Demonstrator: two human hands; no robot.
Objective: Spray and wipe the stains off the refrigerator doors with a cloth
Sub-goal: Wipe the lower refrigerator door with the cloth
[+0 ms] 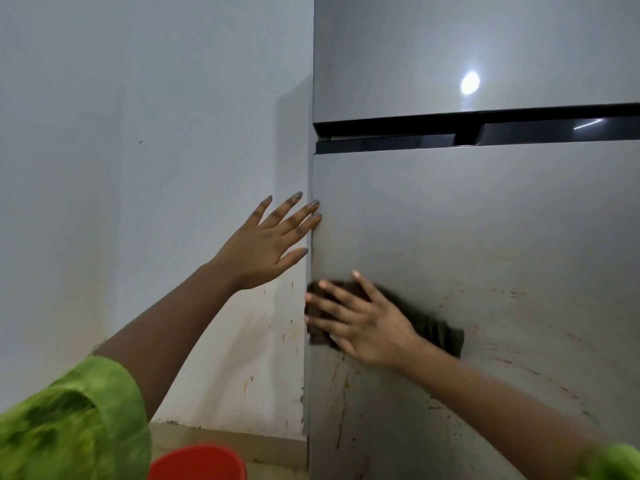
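imo keep the right hand (367, 323) flat on the cloth (433, 327), work down those brown drips (341, 393), left hand (266, 244) spread, steadying the door (485, 220) edge.

A right hand (367, 323), fingers spread flat, presses a dark brown crumpled cloth (440, 332) against the grey metal lower refrigerator door (485, 220), at five o'clock from the frame's centre. At ten o'clock from the cloth, a left hand (266, 244) with straight fingers touches the door's left edge. Reddish-brown streaky stains (343, 393) run down the door at six o'clock from the cloth. A red round plastic bucket (197, 462) sits at seven o'clock by the bottom edge.
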